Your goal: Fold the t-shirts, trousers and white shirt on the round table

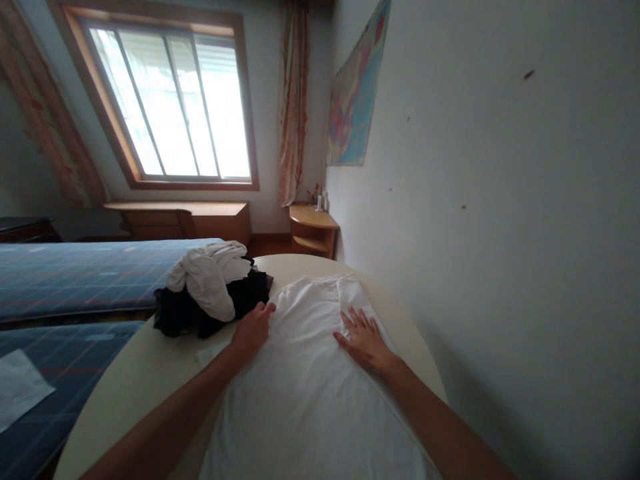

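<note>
A white cloth garment [310,393], its exact kind unclear, lies spread over the round cream table [125,387] and runs toward me. At its left edge my left hand [254,330] is closed, the fingers pinching the fabric near the far end. My right hand [364,340] rests flat on the garment's right side with fingers spread. The right side shows a folded-over strip of fabric near that hand. Small wrinkles cross the cloth between both hands.
A heap of black clothes [185,320] with a white garment [207,277] on top sits at the table's far left. Beds with blue plaid mattresses [75,277] stand to the left. A wall [500,267] borders the right; a corner shelf [315,220] stands beyond.
</note>
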Available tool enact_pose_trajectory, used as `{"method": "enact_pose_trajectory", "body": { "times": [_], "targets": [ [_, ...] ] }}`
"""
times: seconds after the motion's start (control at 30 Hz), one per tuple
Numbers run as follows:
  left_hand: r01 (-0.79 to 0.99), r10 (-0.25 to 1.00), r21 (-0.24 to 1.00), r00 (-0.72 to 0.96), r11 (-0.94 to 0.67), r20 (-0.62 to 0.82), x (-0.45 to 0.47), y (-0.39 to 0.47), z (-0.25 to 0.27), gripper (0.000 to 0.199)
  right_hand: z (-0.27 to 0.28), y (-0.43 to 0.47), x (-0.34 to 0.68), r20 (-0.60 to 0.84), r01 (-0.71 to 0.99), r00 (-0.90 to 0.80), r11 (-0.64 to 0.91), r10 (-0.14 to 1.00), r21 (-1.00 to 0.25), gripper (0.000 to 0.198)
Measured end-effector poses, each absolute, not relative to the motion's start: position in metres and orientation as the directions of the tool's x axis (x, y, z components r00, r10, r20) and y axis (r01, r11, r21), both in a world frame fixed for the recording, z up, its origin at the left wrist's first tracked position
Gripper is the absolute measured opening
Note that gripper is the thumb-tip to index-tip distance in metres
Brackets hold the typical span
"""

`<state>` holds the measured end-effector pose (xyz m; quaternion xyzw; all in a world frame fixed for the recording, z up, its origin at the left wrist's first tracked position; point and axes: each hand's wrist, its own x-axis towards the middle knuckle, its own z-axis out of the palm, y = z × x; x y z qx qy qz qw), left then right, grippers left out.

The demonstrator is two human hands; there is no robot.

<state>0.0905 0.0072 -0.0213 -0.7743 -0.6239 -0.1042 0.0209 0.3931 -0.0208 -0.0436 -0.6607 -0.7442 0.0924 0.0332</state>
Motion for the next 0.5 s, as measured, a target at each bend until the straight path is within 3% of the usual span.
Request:
{"method": "enact_pose_trajectory", "body": {
  "times": [0.13, 0.3, 0.5],
  "targets": [
    [0.955, 0.920, 0.031, 0.276, -0.296, 0.280, 0.094, 0.034, 0.006, 0.033, -0.047, -0.014, 0.396, -0.096, 0.977, -0.107, 0.087, 0.990, -0.192, 0.081],
    [0.925, 0.859, -0.233, 0.367, -0.299, 0.357, 0.098, 0.073, 0.033, 0.031, -0.049, 0.009, 0.396, -0.097, 0.979, -0.045, 0.025, 0.994, -0.202, 0.083],
    [0.933, 0.873, -0.249, 0.338, -0.261, 0.352, 0.102, 0.109, 0.024, 0.036, -0.046, 0.041, 0.386, -0.101, 0.981, 0.005, -0.024, 0.995, -0.191, 0.081]
  ]
}}
